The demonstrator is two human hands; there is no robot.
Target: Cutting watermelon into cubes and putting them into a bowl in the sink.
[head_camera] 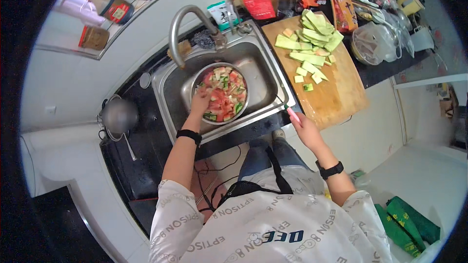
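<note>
A round metal bowl (247,96) stands in the stainless steel sink (268,62), filled with red, white and green pieces that look like watermelon rind. My left hand (202,101) reaches into its left side, fingertips among the pieces; whether they grip one is hidden. My right hand (307,129), by the sink's front right corner, is closed around the pink handle of a small knife or peeler (293,114), whose thin dark end points over the sink rim. On the wooden cutting board (329,95) to the right lie pale green peeled rind slices (307,58), with smaller cut pieces nearer me.
The curved faucet (175,33) arches over the sink's back left. A scouring pad (203,40) sits behind the basin. Food packets (259,6) line the wall. A bag-covered bowl (373,44) stands right of the board; a round lidded pot or strainer (120,116) is at the left.
</note>
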